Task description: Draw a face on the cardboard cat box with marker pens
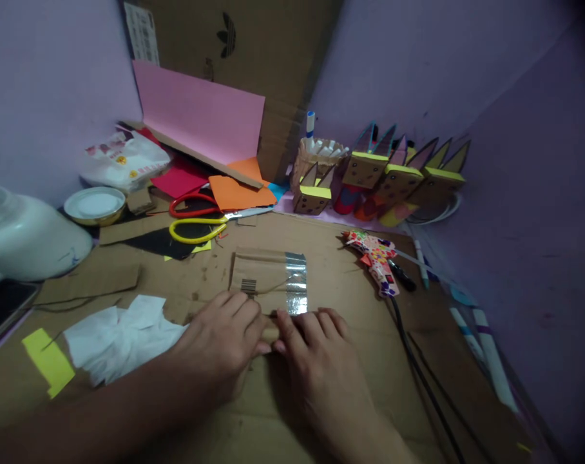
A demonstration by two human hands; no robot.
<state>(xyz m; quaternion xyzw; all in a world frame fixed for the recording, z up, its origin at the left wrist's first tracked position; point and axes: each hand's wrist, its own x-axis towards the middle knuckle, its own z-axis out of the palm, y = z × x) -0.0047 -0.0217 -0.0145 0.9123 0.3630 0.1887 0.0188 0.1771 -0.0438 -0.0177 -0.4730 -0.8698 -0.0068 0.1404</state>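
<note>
A small brown cardboard piece (261, 267) lies in front of me, with a barcode on its left part and a strip of shiny silver tape (296, 283) down its right side. My left hand (229, 335) is closed over its near left edge. Close beside it, my right hand (316, 341) has its fingers curled on the near right edge, below the tape. Between the hands a short bit of the near edge shows, looking folded or rolled. My fingers hide the rest of that edge.
Right of the hands lies a patterned glue gun (377, 258) with a black cord. Scissors (200, 219) and orange paper (241, 193) are behind, crumpled white tissue (123, 335) to the left. Cardboard figures with pointed ears (314, 196) stand at the back. Markers (490, 354) lie far right.
</note>
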